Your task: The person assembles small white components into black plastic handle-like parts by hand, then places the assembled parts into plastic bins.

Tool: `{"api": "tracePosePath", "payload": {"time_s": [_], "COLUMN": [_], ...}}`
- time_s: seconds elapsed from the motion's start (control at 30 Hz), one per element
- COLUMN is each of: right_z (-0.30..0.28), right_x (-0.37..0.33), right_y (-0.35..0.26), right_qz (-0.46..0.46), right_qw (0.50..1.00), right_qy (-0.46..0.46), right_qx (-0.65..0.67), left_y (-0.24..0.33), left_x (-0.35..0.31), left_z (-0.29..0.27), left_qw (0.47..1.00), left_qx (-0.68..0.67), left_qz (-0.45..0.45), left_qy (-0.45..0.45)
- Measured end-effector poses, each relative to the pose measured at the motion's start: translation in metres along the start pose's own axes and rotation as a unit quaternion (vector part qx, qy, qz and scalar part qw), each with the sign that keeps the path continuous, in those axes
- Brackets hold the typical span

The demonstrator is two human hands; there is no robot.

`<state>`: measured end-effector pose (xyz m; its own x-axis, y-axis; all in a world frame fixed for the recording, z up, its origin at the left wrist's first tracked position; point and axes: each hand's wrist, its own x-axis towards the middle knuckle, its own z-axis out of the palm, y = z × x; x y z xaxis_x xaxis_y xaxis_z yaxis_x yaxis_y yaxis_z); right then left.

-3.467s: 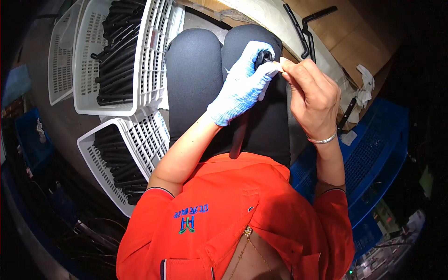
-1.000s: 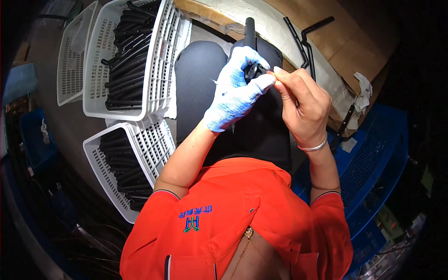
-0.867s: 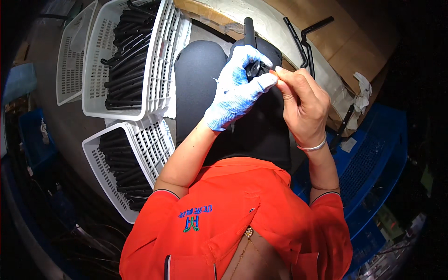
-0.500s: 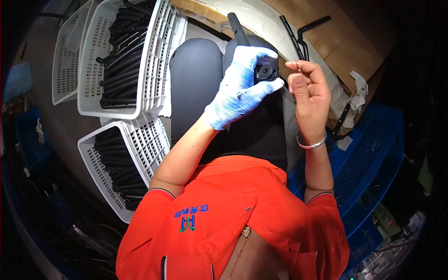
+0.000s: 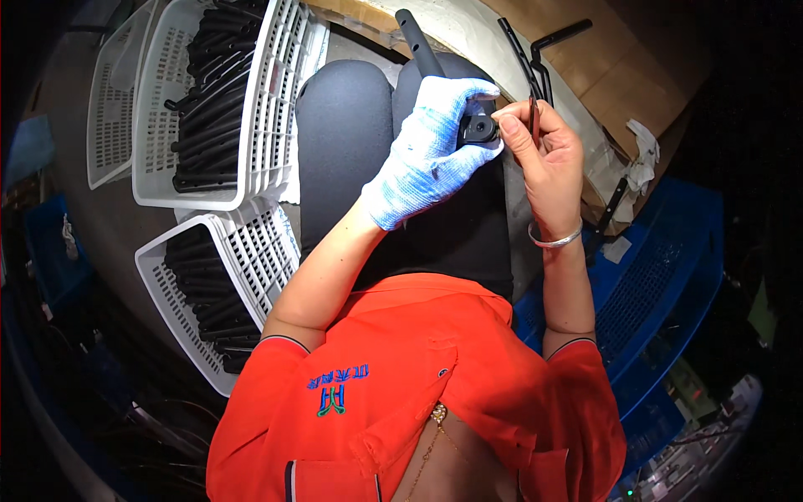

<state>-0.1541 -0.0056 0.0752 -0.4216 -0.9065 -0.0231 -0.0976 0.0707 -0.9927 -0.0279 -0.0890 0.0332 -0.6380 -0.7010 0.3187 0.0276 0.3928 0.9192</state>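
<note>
My left hand (image 5: 431, 159), in a pale blue knit glove, is wrapped round a black tube (image 5: 418, 42) above my lap. The tube's far part, with holes in it, sticks out beyond the glove. Its blocky black end (image 5: 478, 128), with a round recess, shows between my thumb and fingers. Bare and wearing a silver bangle, my right hand (image 5: 548, 159) is pinched closed right at that end. A thin reddish-brown strip (image 5: 534, 117) stands up among its fingers; its kind is unclear. Whatever lies between thumb and fingertip is too small to make out.
White baskets (image 5: 242, 109) full of black tubes stand on the left, with a smaller white basket (image 5: 222, 230) nearer. Bent black tubes (image 5: 544, 58) lie on cardboard at the far right. A black-handled tool (image 5: 615, 201), crumpled paper (image 5: 642, 155) and a blue crate (image 5: 669, 268) are at right.
My right hand has moved left, its fingertips now at the tube's blocky end. The reddish-brown strip has come into sight. My left hand keeps its hold on the tube, turned slightly.
</note>
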Motion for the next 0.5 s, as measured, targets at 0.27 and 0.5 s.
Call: {"api": "tracePosePath", "payload": {"time_s": [0.27,0.5], "right_z": [0.0001,0.0048], "right_x": [0.0002,0.0042], "right_y": [-0.0015,0.0046], "right_qz": [-0.001,-0.027], "right_qw": [1.0,0.999], "right_qy": [0.015,-0.009], "right_qx": [0.023,0.038], "left_y": [-0.0027,-0.0019], "left_x": [0.0023,0.0052], "left_z": [0.0008,-0.0073], "left_qw": [1.0,0.999], "left_qx": [0.007,0.039], "left_qz": [-0.001,0.032], "left_qy": [-0.008,-0.013]}}
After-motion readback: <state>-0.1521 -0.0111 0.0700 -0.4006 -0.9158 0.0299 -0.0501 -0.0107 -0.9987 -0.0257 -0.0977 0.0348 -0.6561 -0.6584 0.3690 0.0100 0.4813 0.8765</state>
